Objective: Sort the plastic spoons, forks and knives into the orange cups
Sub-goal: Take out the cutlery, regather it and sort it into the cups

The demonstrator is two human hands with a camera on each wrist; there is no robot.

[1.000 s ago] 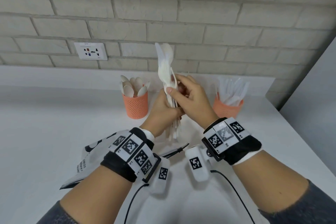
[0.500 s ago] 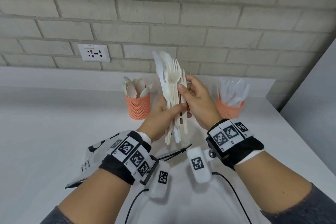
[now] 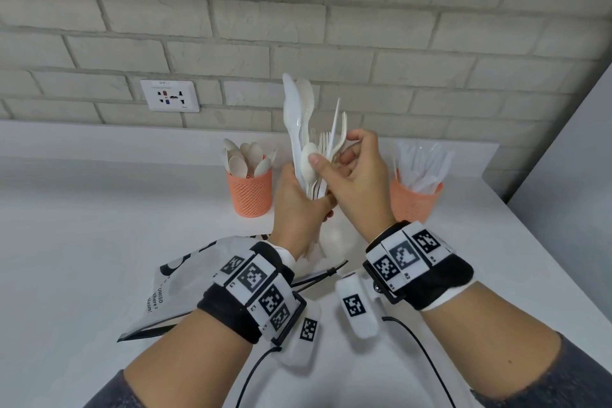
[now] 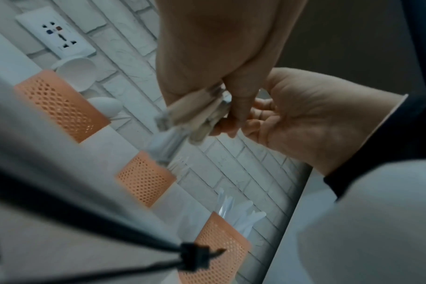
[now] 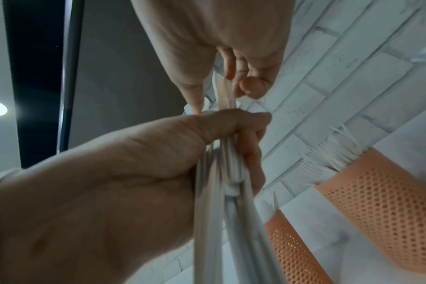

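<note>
Up above the white counter point(image 3: 82, 242), the left hand point(image 3: 298, 209) grips a mixed bundle of plastic cutlery point(image 3: 306, 149) by the handles, fingers and thumb wrapped round it, the heads pointing up toward the brick wall point(image 3: 364, 26). The right hand point(image 3: 359, 175) is at the upper part of the bundle, thumb pressed on a spoon bowl point(image 3: 309, 159) at the front and fingers curled behind the forks point(image 3: 331, 142), pinching them between.

Behind the hands, at the far side of the counter, stand three orange cups. The left cup point(image 3: 251, 192) holds spoons, the right cup point(image 3: 412, 202) holds clear knives. The middle cup point(image 4: 146, 178) is hidden by the hands in the head view; the left wrist view shows it with fork tines sticking out. A wall socket point(image 3: 170, 95) sits on the bricks, far left. Near the left wrist lies a printed plastic bag point(image 3: 178, 288) flat on the counter, with a black cord point(image 3: 318, 278) beside it.

Compared with half a second ago, the right hand's grip sits lower on the bundle, and a spoon bowl now shows under the thumb where the forks' heads stood before. One fork and a thin handle now lean out to the right of the bundle. The left hand keeps its hold on the handles.
</note>
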